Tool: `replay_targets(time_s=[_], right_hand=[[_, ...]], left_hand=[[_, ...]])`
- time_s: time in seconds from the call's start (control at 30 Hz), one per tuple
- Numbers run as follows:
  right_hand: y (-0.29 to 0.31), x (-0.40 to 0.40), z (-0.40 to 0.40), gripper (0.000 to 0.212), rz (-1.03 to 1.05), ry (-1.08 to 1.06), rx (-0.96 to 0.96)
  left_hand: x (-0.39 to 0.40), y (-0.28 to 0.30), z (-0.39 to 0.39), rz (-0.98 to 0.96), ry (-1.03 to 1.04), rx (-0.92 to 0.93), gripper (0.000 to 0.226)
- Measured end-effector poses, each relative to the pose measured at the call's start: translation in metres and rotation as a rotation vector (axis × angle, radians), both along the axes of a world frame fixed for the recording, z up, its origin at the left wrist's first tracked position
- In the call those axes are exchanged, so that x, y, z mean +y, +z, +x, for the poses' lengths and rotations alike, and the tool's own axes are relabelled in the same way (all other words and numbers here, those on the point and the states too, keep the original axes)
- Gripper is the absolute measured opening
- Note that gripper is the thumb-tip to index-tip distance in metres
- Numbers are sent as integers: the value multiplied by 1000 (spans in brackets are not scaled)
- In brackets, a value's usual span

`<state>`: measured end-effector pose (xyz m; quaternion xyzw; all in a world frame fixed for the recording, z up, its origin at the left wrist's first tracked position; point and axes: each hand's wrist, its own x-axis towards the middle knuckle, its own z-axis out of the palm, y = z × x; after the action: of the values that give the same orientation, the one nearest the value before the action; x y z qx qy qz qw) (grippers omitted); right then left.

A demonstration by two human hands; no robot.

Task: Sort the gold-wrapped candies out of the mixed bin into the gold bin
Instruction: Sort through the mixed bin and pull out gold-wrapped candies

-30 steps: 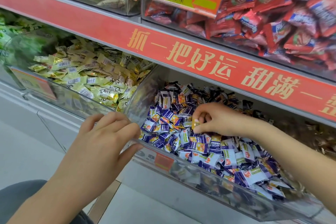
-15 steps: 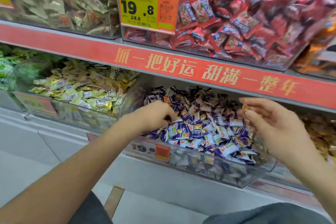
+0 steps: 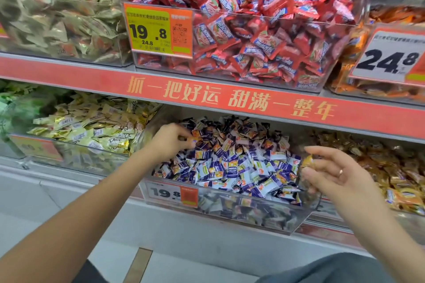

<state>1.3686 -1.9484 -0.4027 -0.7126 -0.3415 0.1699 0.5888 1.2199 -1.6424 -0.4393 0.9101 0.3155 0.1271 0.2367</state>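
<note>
The mixed bin [image 3: 296,220] is a clear tub at the centre of the lower shelf, piled with purple-and-white candies. My left hand [image 3: 169,139] reaches into its left side, fingers curled and pinching at a candy on the pile. My right hand [image 3: 333,174] hovers over the bin's right edge. Its thumb and fingertips pinch a gold-wrapped candy [image 3: 307,161]. The gold bin [image 3: 391,167], full of gold and orange wrappers, lies just right of that hand.
A clear bin of pale yellow candies [image 3: 92,131] stands left of the mixed bin. Above the red shelf strip [image 3: 230,96] sit bins of red candies [image 3: 253,30] and olive packets [image 3: 57,18]. Price tags hang on the bin fronts.
My right hand lifted out of the purple pile with a gold candy and moved right. My left hand left the bin's front rim and reached into the pile. The view tilted up.
</note>
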Motion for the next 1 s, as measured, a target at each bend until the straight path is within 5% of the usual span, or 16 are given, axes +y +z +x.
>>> replay_targets(time_s=[0.13,0.23,0.33,0.43,0.63,0.73,0.9,1.0], right_hand=[[7,36,-20,15,-50,122,-125],[8,70,-41,12,-36,277,-36],[5,81,-59,13,17,361,71],[-5,64,-60,16,42,217,-13],[-4,-13,15,14,-26,-406,-383],[-12,-27,49,22,-279,-304,-306],[-7,-17,7,30,-80,-277,-533],[-12,43,-15,28,-281,101,-615]], left_hand=[[-49,35,-15,-317,195,-361,20],[-94,45,-22,-815,158,-451,14],[-125,40,-25,-960,177,-510,9],[-144,35,-29,-1072,110,-534,18],[-135,22,-52,-184,183,-225,22],[-117,16,-68,84,233,-136,16],[-108,15,-84,126,116,-78,8],[-103,14,-93,90,53,-48,10]])
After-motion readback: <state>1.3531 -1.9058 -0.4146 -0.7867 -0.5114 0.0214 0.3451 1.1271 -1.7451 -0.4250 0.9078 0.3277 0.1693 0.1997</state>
